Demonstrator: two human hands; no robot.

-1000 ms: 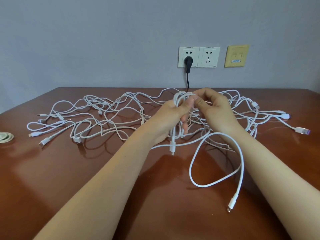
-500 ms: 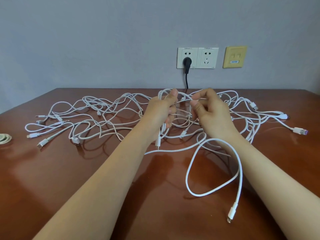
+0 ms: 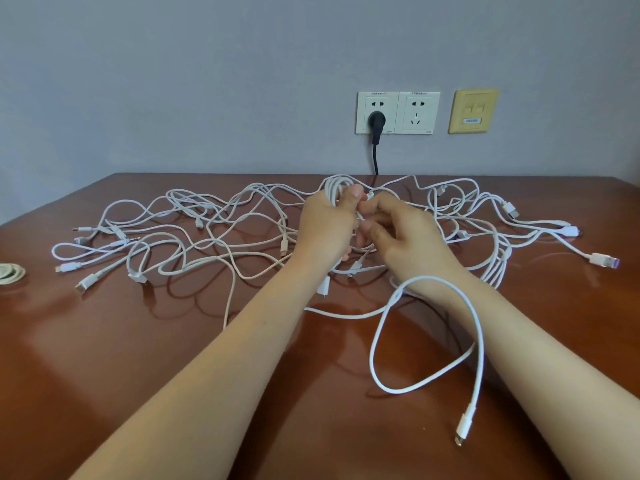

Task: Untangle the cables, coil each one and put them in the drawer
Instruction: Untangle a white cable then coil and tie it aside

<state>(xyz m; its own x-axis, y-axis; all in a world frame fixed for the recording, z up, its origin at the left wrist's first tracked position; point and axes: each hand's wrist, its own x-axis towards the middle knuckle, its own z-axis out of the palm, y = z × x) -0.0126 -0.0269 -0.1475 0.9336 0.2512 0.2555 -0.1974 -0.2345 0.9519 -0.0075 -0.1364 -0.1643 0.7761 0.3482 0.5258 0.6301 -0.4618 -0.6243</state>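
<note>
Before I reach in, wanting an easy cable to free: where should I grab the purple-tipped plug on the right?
By its white body, likely from the right: the purple-tipped plug lies flat on the table, cord trailing left, nothing crossing it.

Small print on the two white wall sockets (image 3: pixel 398 112) and the yellow wall plate's blue label (image 3: pixel 471 120) is too blurred to read.

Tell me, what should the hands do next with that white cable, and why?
Probably the right hand should lay another turn onto the coil the left hand grips: a long loose tail with its connector lies unwound on the table.
</note>
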